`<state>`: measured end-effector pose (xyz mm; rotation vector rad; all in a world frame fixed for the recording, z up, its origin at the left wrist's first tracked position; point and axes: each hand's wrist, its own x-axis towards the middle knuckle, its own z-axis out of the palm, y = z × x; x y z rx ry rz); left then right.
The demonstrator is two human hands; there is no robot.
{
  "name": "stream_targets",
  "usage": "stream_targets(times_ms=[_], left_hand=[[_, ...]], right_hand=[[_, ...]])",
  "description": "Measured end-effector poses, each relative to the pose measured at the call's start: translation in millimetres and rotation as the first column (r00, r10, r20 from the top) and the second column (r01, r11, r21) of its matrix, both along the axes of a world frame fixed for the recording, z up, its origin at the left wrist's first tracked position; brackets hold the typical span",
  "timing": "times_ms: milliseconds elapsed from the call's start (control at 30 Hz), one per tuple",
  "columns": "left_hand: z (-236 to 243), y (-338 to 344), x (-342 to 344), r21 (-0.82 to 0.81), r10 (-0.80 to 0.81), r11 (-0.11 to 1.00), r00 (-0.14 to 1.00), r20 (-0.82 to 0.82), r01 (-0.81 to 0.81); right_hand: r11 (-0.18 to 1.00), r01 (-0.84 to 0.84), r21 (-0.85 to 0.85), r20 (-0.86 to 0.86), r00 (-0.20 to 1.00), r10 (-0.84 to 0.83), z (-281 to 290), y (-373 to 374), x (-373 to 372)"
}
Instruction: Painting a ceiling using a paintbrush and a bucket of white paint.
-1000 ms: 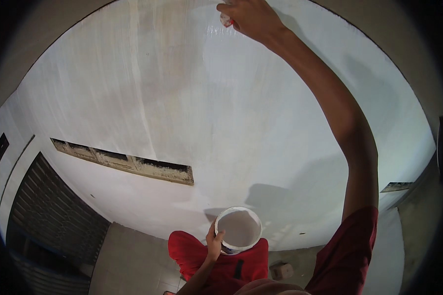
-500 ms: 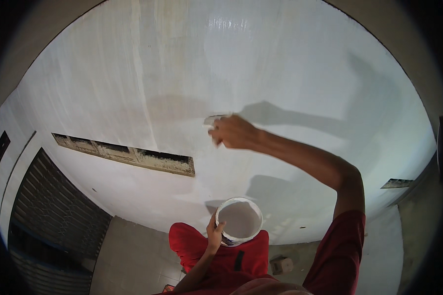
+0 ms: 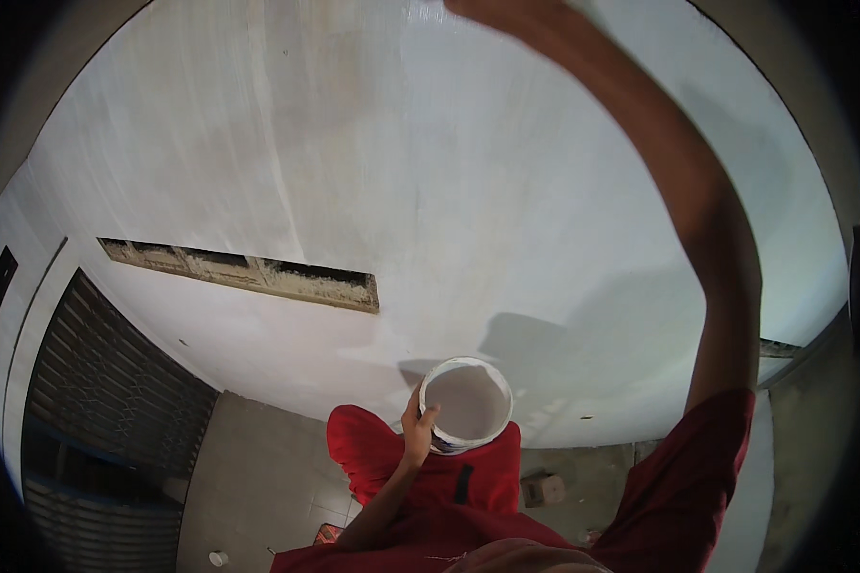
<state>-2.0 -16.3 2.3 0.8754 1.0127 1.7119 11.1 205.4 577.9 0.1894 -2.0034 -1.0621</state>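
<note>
My left hand (image 3: 418, 429) grips the rim and side of a white bucket (image 3: 483, 377) holding pale, whitish liquid, held over my red-clad legs. My right hand (image 3: 473, 10) is raised to the top edge of the view against the white wall (image 3: 373, 143); its fingers are cut off by the frame, so I cannot tell what they hold. The upper wall has streaky, wet-looking white patches.
A recessed vent strip (image 3: 239, 277) crosses the wall at left, above a dark metal grille door (image 3: 115, 372). Below lie the tiled floor (image 3: 244, 477), a small block (image 3: 545, 489) and a small white object (image 3: 218, 558).
My right hand came down to mid-wall with a flat tool half a second ago and is now back up at the top edge. My left hand keeps hold of the bucket.
</note>
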Motion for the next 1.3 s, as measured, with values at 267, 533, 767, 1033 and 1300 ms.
stream_targets(times_ms=[267, 533, 767, 1033, 1300], left_hand=[[-10, 0, 2, 0.031, 0.007, 0.999, 0.999, 0.042, -0.008], [-7, 3, 0, -0.018, 0.011, 1.000, 0.999, -0.039, -0.011], [-6, -3, -3, -0.055, 0.028, 0.998, 0.999, -0.016, -0.029], [-2, 3, -3, -0.027, 0.005, 1.000, 1.000, -0.003, -0.005], [3, 1, 4, -0.027, -0.009, 1.000, 1.000, -0.007, 0.009]], right_hand=[[0.894, 0.446, -0.042, 0.325, 0.852, -0.409, -295, 9, 17], [0.387, 0.474, -0.791, 0.433, 0.880, -0.194, -223, 20, 8], [0.914, 0.239, -0.328, 0.096, 0.971, -0.219, -80, -22, -4], [0.840, 0.527, 0.125, 0.289, 0.791, -0.539, -293, 9, 0], [0.469, 0.497, -0.730, 0.538, 0.841, -0.054, -295, 19, 26]])
